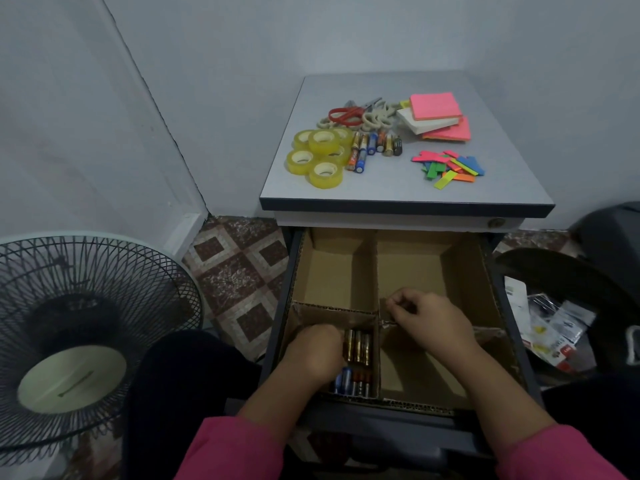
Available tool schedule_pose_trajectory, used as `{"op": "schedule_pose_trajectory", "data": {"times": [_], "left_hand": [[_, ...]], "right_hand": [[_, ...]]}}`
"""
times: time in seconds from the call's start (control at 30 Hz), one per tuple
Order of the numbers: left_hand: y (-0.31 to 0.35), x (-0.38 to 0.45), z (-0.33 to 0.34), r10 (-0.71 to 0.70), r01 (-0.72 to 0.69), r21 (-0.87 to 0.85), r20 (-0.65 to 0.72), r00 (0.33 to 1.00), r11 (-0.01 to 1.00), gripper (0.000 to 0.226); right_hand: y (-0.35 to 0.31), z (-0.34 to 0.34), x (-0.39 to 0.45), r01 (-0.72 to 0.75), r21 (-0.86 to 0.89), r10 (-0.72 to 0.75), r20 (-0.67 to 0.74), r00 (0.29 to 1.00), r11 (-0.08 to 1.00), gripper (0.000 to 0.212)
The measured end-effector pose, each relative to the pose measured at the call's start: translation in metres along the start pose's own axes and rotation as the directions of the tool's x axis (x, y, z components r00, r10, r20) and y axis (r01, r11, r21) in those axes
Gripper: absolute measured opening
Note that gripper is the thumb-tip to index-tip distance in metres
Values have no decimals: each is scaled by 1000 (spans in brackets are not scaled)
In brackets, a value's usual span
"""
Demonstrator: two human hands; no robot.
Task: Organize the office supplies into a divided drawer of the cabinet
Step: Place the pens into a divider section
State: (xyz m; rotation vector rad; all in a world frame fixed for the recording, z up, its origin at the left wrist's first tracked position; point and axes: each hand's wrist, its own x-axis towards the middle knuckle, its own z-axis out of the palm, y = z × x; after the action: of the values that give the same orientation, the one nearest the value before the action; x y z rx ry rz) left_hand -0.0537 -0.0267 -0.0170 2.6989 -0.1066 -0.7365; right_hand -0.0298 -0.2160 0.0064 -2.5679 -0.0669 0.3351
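While cylindrical batteries point(358, 346) lie boxed, right hand point(427, 315) pinches cardboard divider point(374, 315).

Your left hand point(313, 351) covers part of the batteries point(358, 346) in the drawer's near-left compartment, so you cannot count them or see whether the fingers grip one. Your right hand point(429, 315) hides the cardboard divider point(485, 331) where its fingers curl. The fan point(79, 327) is cut off by the left edge, and the packets point(554, 336) at right are too blurred to identify.
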Motion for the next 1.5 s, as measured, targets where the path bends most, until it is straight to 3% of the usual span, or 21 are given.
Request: {"op": "schedule_pose_trajectory", "data": {"times": [0.1, 0.23, 0.33, 0.4, 0.47, 0.53, 0.6, 0.67, 0.77, 0.87, 1.0, 1.2, 1.37, 1.5], "left_hand": [[1, -5, -6, 7, -7, -48, -7, 1000, 999, 29], [4, -14, -30, 112, -118, -171, -40, 993, 978, 12], [15, -21, -61, 123, -161, -346, -129, 984, 924, 12], [23, -21, -80, 99, -210, -431, -264, 959, 878, 13], [30, -12, -96, 87, -304, -414, -465, 881, 858, 13], [38, 2, -110, 78, -379, -314, -673, 736, 870, 21], [48, 19, -125, 72, -366, -180, -812, 580, 913, 27], [59, 33, -139, 81, -275, -68, -865, 496, 959, 30], [69, 48, -159, 162, -150, 97, -843, 513, 984, 33], [72, 56, -168, 211, -75, 207, -785, 582, 975, 38], [68, 65, -164, 276, -42, 307, -776, 567, 951, 31], [62, 68, -148, 276, -63, 277, -855, 440, 959, 22], [70, 70, -150, 312, -6, 352, -820, 479, 936, 28], [74, 68, -154, 295, 18, 354, -808, 510, 935, 20]], "right_hand": [[1, 1, -1, 23, 56, -21, -29, 999, 998, 5], [-1, -1, -4, 135, 229, -74, -256, 964, 964, 14], [-7, -10, 1, 351, 55, -261, -564, 784, 935, 18], [-17, -19, 10, 418, -71, -359, -653, 667, 906, 21], [-31, -31, 22, 435, -136, -409, -661, 629, 890, 26], [-46, -43, 39, 440, -154, -428, -642, 636, 885, 28], [-60, -53, 60, 424, -149, -423, -600, 679, 893, 33], [-72, -63, 81, 396, -125, -397, -543, 740, 910, 40], [-84, -74, 107, 370, -153, -397, -466, 791, 916, 43], [-88, -75, 121, 380, -263, -461, -432, 775, 887, 37], [-84, -77, 121, 368, -363, -504, -429, 750, 856, 31], [-76, -72, 102, 354, -325, -477, -508, 717, 877, 20], [-77, -75, 93, 272, -205, -340, -560, 755, 940, 17], [-76, -76, 90, 227, -140, -266, -576, 773, 964, 20]]}}
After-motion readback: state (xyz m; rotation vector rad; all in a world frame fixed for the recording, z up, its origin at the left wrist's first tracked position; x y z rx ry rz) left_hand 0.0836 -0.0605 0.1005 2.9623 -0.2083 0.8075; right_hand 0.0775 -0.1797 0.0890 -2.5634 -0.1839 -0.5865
